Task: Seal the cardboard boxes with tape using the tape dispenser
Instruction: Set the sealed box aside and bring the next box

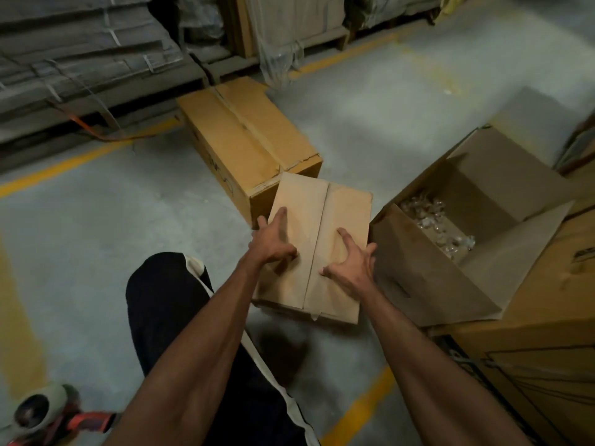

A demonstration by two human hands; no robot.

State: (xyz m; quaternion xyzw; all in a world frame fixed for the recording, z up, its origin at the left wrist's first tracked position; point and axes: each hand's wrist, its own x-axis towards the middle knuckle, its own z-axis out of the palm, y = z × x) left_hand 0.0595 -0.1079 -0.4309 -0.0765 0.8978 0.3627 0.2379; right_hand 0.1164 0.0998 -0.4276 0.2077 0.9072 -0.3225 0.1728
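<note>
Head view: both hands (pixel 317 252) spread flat on box (pixel 317 249), flaps closed, seam untaped; dispenser (pixel 48 413) lies well behind box, unheld.

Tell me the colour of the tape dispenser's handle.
Orange-red handle on the tape dispenser, lying on the floor at lower left; the head view shows it.

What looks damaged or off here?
The yellow box behind the small box has a torn, ragged flap edge at its near end, and its centre seam looks rough. The tape dispenser lies on the floor at bottom left, in neither the left hand nor the right hand.
</note>
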